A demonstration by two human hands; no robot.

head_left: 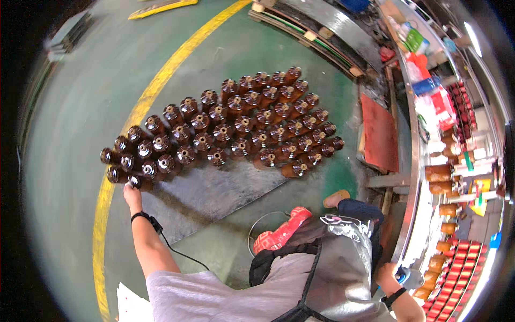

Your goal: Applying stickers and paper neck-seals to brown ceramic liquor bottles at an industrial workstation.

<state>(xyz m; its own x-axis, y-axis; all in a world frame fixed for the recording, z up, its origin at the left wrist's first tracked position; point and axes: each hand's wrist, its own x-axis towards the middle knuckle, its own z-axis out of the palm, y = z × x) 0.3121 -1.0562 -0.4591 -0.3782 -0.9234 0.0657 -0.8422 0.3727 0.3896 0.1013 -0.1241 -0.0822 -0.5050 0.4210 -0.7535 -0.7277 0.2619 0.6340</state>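
Note:
Many glossy brown, bottle-shaped pieces (pixel 202 141) stand close together in rows on a dark metal plate (pixel 214 198), each with a dark round top and a small hole in it. At the near left corner of the group, my left hand (pixel 130 194) is closed on the top of one brown piece (pixel 135 181). Far from them, by the workbench on the right, my right hand (pixel 385 275) is closed around a blue and grey tool-like object (pixel 402 276). Its exact kind is partly hidden.
A long workbench (pixel 410 225) runs along my right, with brown cylinders (pixel 441 173) and red pieces (pixel 456 273) behind it. A yellow line (pixel 171 61) curves across the green floor. Near my legs lies a red patterned object (pixel 281 231); an orange-red board (pixel 379 133) leans farther off.

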